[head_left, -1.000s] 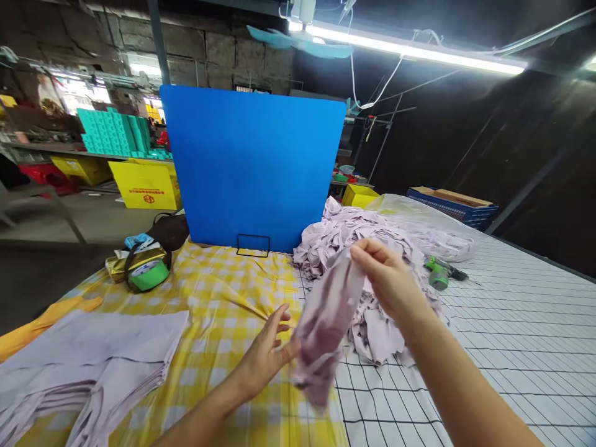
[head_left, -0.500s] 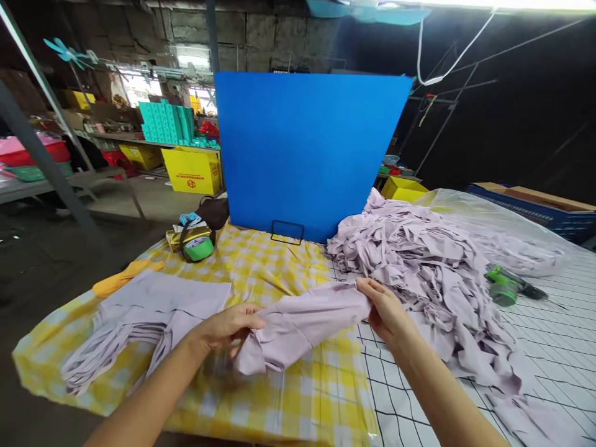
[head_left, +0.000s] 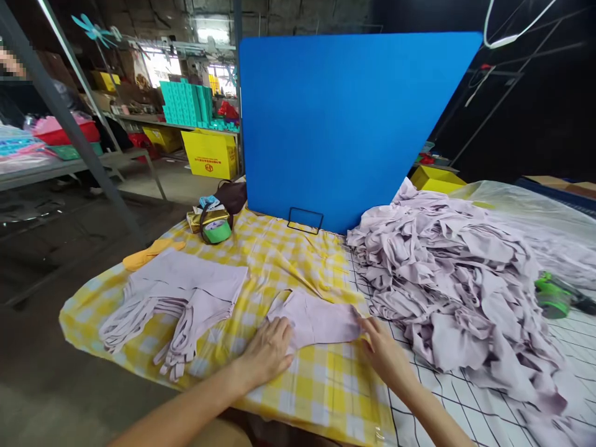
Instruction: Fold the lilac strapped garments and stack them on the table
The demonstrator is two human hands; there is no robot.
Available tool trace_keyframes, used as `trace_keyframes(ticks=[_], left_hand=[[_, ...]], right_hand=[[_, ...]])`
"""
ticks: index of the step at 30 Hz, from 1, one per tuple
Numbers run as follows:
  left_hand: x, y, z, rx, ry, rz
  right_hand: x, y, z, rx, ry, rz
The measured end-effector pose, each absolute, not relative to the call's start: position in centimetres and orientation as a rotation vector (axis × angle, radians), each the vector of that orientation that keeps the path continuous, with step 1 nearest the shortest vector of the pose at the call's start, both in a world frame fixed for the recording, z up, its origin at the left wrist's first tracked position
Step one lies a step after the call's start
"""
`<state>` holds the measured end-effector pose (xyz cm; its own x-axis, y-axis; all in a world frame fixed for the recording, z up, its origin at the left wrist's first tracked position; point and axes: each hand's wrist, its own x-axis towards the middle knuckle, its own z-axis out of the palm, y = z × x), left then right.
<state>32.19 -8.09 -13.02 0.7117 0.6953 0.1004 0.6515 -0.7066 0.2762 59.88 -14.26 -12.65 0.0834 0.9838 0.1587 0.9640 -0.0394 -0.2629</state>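
Note:
A pale lilac fabric piece (head_left: pixel 316 320) lies spread on the yellow checked cloth in front of me. Flat over its left end rests my left hand (head_left: pixel 267 351), fingers stretched out. At the opposite end, my right hand (head_left: pixel 379 344) pinches the edge between thumb and fingers. To the left, several similar lilac pieces form a neat stack (head_left: pixel 181 282), with narrow strips hanging toward me. A big loose heap of lilac fabric (head_left: pixel 447 261) rises beyond my right hand.
A blue board (head_left: pixel 344 130) stands upright at the back, with a black wire frame (head_left: pixel 305 220) at its foot. Green tape (head_left: pixel 217 232) and an orange item (head_left: pixel 151 253) lie at the left. A green power tool (head_left: pixel 553 295) sits right of the heap.
The fabric piece was held up between both hands; now it lies down on the checked cloth. My left hand has gone from gripping it to resting flat on it. The view has shifted.

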Motion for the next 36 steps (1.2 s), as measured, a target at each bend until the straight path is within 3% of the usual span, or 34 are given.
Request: trace_keyframes(ticks=[3,6,14,17,21,23,27,31,36], left_hand=[[32.9,-8.7,-13.8,2.863,1.047,0.173],[33.4,-7.6,-13.4,2.847,1.005,0.121],[30.4,-3.0,-7.2,1.548,0.8,0.393],[29.5,-2.0,-5.1,1.215,0.645,0.474],[30.0,-0.6,-4.9,1.125,0.709,0.646],[30.6,0.0,-6.0,1.27,0.916,0.649],[31.3,-0.6,-8.8,1.722,1.269,0.738],[32.5,-3.1,-10.1,2.304,1.028,0.618],[34.6,-4.8,-9.8,2.671,0.678,0.301]], right_hand=[[59.9,-13.6,-13.3,-1.902,-2.354,-0.213],[60.2,-12.7,-13.1,-1.877,-2.38,-0.201],[59.1,-13.3,-5.3,-1.604,-1.61,0.959],[58.4,-13.7,-3.1,-1.425,-1.253,1.2],[57.9,-12.9,-3.7,-1.344,-0.936,1.358],[58.0,-12.2,-5.0,-1.479,-0.98,1.31],[58.5,-11.3,-8.0,-1.905,-1.229,0.859],[56.6,-12.3,-9.9,-1.968,-1.354,0.583],[51.7,-15.3,-10.6,-1.714,-2.058,0.448]])
